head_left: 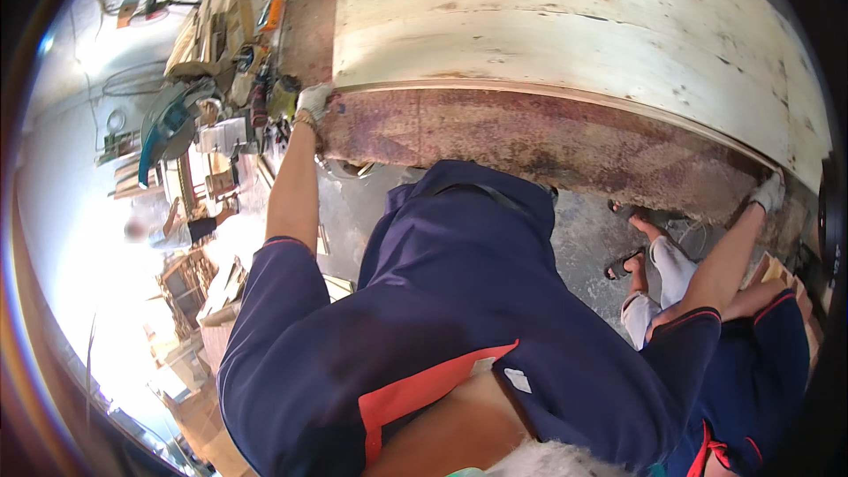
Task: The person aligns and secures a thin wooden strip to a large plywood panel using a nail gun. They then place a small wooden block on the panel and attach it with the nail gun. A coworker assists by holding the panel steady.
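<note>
A large pale plywood board [565, 18] with dark knots lies on a worn reddish-brown worktable [495, 128]. My left hand [313, 104], in a whitish work glove, is closed at the board's near left corner. Far out to the right, my right hand [770, 194], gloved too, grips the board's near edge by its right end. Both arms are spread wide. The fingertips of each hand are small and partly hidden against the edge.
A co-worker in a navy shirt [751, 371] stands close at my right, sandalled feet on the grey floor [579, 230]. Left of the table are a teal circular-blade saw [168, 132], hand tools and wood strips [212, 22]. Another person [181, 231] is farther left.
</note>
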The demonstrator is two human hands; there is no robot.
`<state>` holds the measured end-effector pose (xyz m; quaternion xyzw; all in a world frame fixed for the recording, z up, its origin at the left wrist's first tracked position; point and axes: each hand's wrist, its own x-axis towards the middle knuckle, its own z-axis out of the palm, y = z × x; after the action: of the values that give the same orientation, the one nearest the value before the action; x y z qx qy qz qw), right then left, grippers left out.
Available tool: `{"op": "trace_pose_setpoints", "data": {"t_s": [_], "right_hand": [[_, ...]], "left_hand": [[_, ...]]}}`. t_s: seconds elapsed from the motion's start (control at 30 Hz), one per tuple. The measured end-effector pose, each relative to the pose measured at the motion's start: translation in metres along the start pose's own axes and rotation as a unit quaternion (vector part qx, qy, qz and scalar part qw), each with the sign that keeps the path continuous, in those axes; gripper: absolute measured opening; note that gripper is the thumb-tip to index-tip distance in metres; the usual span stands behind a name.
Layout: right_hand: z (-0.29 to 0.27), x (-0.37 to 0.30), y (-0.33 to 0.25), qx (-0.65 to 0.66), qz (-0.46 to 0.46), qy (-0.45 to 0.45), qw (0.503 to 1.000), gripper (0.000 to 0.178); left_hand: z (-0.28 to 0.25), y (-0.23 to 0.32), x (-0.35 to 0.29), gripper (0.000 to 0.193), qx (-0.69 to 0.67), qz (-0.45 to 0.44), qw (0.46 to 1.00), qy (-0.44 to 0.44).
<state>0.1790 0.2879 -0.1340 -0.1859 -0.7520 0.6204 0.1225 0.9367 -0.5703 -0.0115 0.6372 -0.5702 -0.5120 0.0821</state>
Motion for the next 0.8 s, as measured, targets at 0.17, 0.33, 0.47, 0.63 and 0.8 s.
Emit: {"op": "trace_pose_setpoints", "data": {"t_s": [0.17, 0.33, 0.47, 0.63, 0.8], "right_hand": [[0.003, -0.012, -0.003, 0.039, -0.001, 0.0, 0.999, 0.029], [0.006, -0.018, -0.004, 0.062, 0.012, -0.01, 0.998, 0.024], [0.007, -0.018, -0.004, 0.054, -0.03, -0.031, 0.998, 0.026], [0.006, -0.061, -0.03, 0.114, -0.021, -0.042, 0.992, 0.034], [0.018, -0.195, -0.093, 0.121, 0.013, -0.023, 0.992, 0.036]], "left_hand": [[-0.001, 0.008, -0.006, 0.017, -0.008, -0.004, 1.0, -0.025], [-0.003, 0.013, -0.01, 0.016, -0.033, -0.027, 0.999, -0.029], [-0.004, 0.013, -0.004, 0.015, -0.002, -0.019, 0.999, -0.033], [0.0, 0.011, -0.01, 0.018, 0.038, -0.005, 0.999, -0.027], [0.006, 0.001, -0.022, 0.015, -0.025, 0.022, 0.998, -0.06]]}}
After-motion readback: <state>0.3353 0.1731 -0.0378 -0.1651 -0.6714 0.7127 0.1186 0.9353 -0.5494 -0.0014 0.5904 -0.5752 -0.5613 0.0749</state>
